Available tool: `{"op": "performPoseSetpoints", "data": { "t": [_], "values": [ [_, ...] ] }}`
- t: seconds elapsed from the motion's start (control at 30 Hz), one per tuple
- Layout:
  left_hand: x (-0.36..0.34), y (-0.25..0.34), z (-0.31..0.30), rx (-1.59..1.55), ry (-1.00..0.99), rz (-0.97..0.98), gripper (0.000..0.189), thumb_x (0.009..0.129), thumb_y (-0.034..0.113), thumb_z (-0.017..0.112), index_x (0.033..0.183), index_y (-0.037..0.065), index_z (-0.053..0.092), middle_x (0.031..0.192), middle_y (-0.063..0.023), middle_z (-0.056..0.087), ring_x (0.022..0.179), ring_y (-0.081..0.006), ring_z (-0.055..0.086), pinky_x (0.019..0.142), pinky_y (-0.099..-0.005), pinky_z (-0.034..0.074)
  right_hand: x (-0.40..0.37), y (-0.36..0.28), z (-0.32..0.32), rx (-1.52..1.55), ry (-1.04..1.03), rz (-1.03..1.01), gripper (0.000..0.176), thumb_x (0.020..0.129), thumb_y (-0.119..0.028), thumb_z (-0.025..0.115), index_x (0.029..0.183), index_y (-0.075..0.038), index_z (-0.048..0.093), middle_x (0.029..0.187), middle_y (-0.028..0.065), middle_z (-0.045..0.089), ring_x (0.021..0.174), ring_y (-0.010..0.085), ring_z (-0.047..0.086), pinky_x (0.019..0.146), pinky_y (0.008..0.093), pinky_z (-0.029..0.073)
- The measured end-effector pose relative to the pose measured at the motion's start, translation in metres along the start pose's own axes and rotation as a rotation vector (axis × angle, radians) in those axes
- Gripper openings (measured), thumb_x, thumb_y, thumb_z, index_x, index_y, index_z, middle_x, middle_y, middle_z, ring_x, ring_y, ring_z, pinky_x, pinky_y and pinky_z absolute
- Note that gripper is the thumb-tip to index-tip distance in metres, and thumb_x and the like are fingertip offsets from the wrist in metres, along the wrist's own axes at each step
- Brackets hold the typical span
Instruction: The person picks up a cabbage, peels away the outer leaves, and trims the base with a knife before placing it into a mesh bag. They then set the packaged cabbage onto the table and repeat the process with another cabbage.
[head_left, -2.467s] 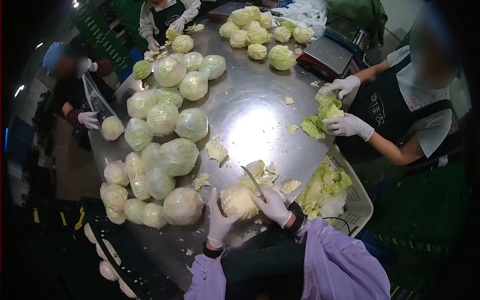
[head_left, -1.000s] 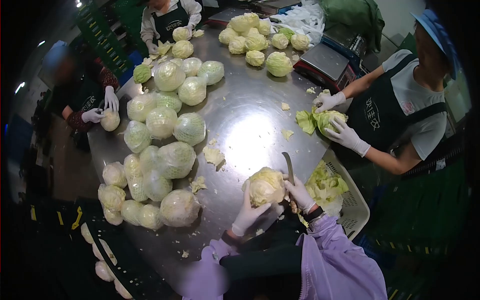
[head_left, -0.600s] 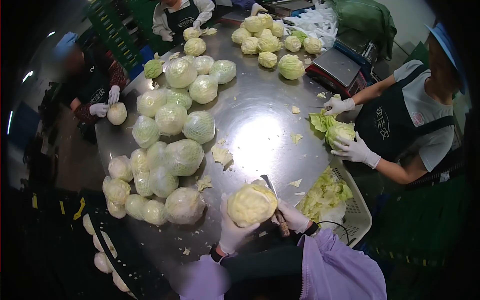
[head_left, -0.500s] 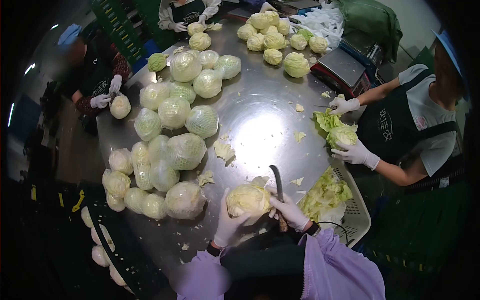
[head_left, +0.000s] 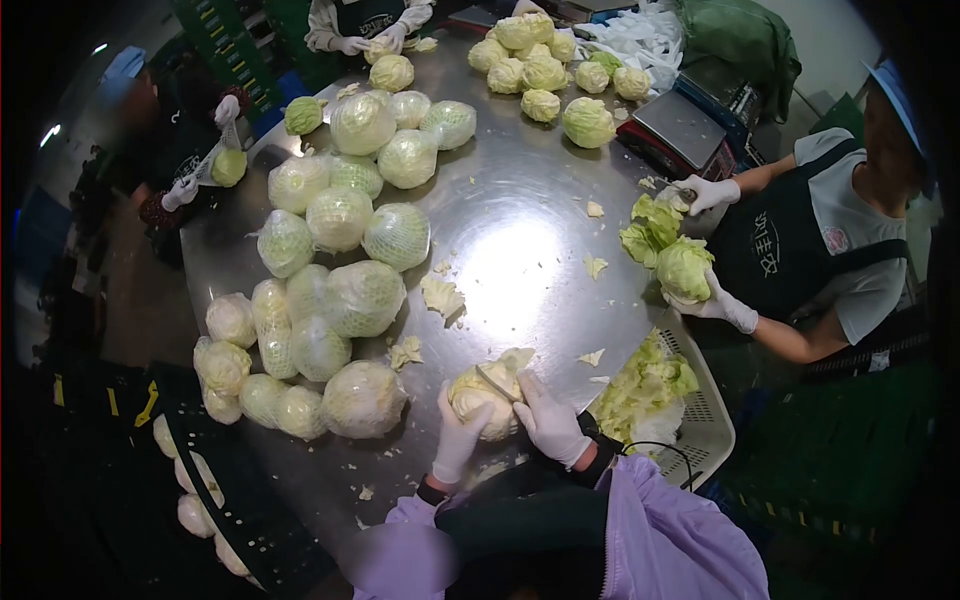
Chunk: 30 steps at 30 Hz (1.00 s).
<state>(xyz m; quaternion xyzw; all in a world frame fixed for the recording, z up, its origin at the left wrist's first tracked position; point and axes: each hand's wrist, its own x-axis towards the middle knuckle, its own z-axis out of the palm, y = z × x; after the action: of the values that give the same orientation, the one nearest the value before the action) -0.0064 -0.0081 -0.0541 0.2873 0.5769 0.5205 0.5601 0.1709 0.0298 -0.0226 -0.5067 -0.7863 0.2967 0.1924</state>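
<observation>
A pale cabbage [head_left: 472,394] rests at the near edge of the metal table, its outer leaf raised at the top. Cupped against its left side, my gloved left hand [head_left: 458,436] steadies it. My gloved right hand [head_left: 553,424] is at its right side, closed on a curved knife [head_left: 494,382]. The blade lies across the cabbage's upper face, while the handle is hidden by the hand. Loose leaf pieces [head_left: 405,353] lie to the left of the cabbage.
Wrapped cabbages [head_left: 365,300] crowd the left of the metal table [head_left: 540,210]. A white basket [head_left: 712,425] of trimmed leaves stands at right. A co-worker [head_left: 800,230] handles a cabbage beyond it. Bare cabbages [head_left: 543,72] and a scale [head_left: 683,130] are at the back.
The knife has swung from upright beside the cabbage to lying across it, and my right hand has turned in. At left, a co-worker now stretches netting over a cabbage.
</observation>
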Motion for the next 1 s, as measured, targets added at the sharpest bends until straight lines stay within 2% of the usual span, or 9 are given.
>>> {"op": "performPoseSetpoints", "data": {
  "t": [0.07,0.17,0.3,0.37,0.57,0.67,0.8,0.9,1.0],
  "values": [
    [-0.003,0.002,0.002,0.035,-0.005,0.020,0.088,0.080,0.015,0.074,0.142,-0.003,0.014,0.132,-0.0191,0.039,0.117,-0.0236,0.045,0.098,-0.0341,0.043,0.004,-0.003,-0.003,0.048,-0.107,0.119,0.057,0.094,-0.031,0.050,0.140,-0.001,0.034,0.134,0.0254,0.046,0.099,0.0405,0.061,0.077,0.0433,0.052],
    [-0.010,0.019,0.012,0.062,-0.008,-0.002,0.086,0.080,0.017,0.072,0.141,-0.003,0.015,0.134,-0.0184,0.037,0.120,-0.0234,0.044,0.101,-0.0345,0.040,0.003,0.007,0.001,0.068,-0.057,0.063,0.056,0.095,-0.031,0.049,0.139,0.000,0.034,0.131,0.0242,0.048,0.094,0.0408,0.062,0.074,0.0444,0.052],
    [-0.001,0.001,0.002,0.106,-0.032,0.057,0.086,0.080,0.017,0.073,0.140,-0.003,0.016,0.133,-0.0183,0.038,0.120,-0.0239,0.044,0.101,-0.0348,0.041,-0.002,0.006,0.004,0.002,-0.006,-0.016,0.055,0.095,-0.031,0.049,0.138,0.000,0.035,0.128,0.0227,0.050,0.093,0.0404,0.061,0.074,0.0453,0.052],
    [0.000,-0.005,0.001,0.240,-0.007,0.099,0.083,0.080,0.018,0.073,0.139,-0.003,0.018,0.131,-0.0181,0.039,0.119,-0.0238,0.044,0.100,-0.0350,0.041,-0.001,-0.001,0.001,0.063,-0.052,0.122,0.052,0.095,-0.032,0.049,0.135,-0.001,0.038,0.127,0.0224,0.050,0.097,0.0397,0.060,0.075,0.0456,0.051],
    [0.004,-0.008,0.008,0.264,0.041,0.164,0.078,0.081,0.018,0.073,0.136,-0.004,0.022,0.128,-0.0180,0.040,0.117,-0.0226,0.046,0.099,-0.0348,0.042,0.011,0.002,0.004,0.028,-0.028,0.159,0.043,0.095,-0.032,0.049,0.130,-0.008,0.045,0.121,0.0202,0.054,0.095,0.0387,0.061,0.075,0.0451,0.051],
    [0.008,-0.011,0.003,0.249,0.014,0.157,0.077,0.081,0.018,0.072,0.135,-0.004,0.023,0.129,-0.0182,0.040,0.116,-0.0224,0.046,0.099,-0.0346,0.042,0.016,0.023,0.006,0.106,0.056,0.013,0.037,0.095,-0.029,0.049,0.125,-0.007,0.051,0.113,0.0186,0.058,0.095,0.0383,0.061,0.079,0.0446,0.050],
    [0.006,0.001,0.005,0.142,-0.029,0.086,0.076,0.082,0.018,0.071,0.136,-0.003,0.022,0.129,-0.0178,0.041,0.116,-0.0227,0.046,0.099,-0.0348,0.041,0.026,0.034,-0.002,0.192,0.089,-0.006,0.032,0.097,-0.027,0.047,0.118,-0.005,0.057,0.108,0.0184,0.062,0.097,0.0380,0.060,0.081,0.0431,0.049],
    [0.013,0.000,-0.006,0.156,-0.078,0.158,0.079,0.081,0.016,0.073,0.138,-0.004,0.021,0.128,-0.0185,0.043,0.116,-0.0231,0.047,0.098,-0.0341,0.042,0.036,0.050,-0.003,0.438,0.100,0.138,0.033,0.100,-0.029,0.043,0.114,-0.003,0.058,0.101,0.0201,0.065,0.092,0.0398,0.062,0.079,0.0415,0.049],
    [0.017,0.016,-0.014,0.076,-0.197,0.016,0.079,0.082,0.017,0.072,0.139,-0.002,0.021,0.131,-0.0165,0.042,0.117,-0.0226,0.046,0.099,-0.0335,0.042,0.049,0.070,0.001,0.294,0.055,0.209,0.030,0.099,-0.030,0.045,0.114,-0.008,0.059,0.092,0.0203,0.066,0.086,0.0391,0.064,0.075,0.0401,0.050]
  ]
}}
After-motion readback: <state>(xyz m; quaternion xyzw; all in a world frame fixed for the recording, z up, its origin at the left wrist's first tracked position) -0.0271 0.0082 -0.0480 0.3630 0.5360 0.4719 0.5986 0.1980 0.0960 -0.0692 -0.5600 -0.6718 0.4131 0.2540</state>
